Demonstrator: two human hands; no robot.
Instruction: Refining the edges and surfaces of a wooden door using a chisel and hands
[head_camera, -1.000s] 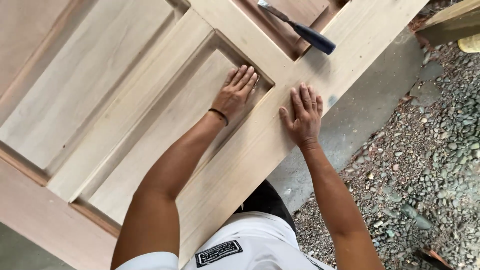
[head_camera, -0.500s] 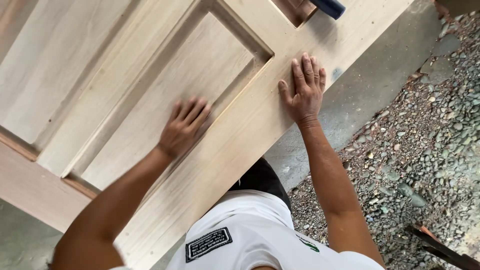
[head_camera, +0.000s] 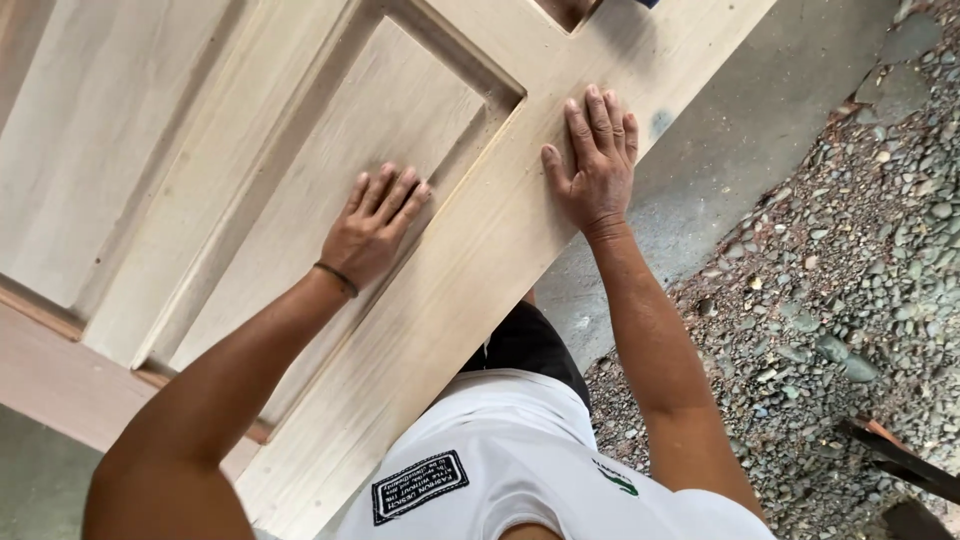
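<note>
A person leans over a pale, unfinished wooden door (head_camera: 560, 260) lying flat in front of them, seen from above their head. The door runs on a slant, its long axis going from the lower left near the person's body up toward the upper right, and it fills most of the view.

The left hand (head_camera: 372, 228) lies flat, palm down, fingers straight and slightly spread, on a sunken rectangular panel (head_camera: 330, 190) of the door. It grasps nothing; it only presses on the wood. A thin dark band (head_camera: 336, 279) circles that wrist.

The right hand (head_camera: 597, 165) is also flat and open, palm down, fingers pointing up and away from the body. It rests on the wide outer plank of the frame (head_camera: 480, 300), just beyond the panel's raised corner. It holds nothing either.

The two hands sit near each other with the panel's moulded edge between them. The right hand is farther up the door and closer to its outer edge; the left is lower and more toward the door's middle.

To the right of the door's edge is a strip of grey concrete floor (head_camera: 740, 150), then a bed of loose gravel (head_camera: 850, 290). The person wears a white shirt (head_camera: 520, 470) and dark trousers (head_camera: 530, 345).
</note>
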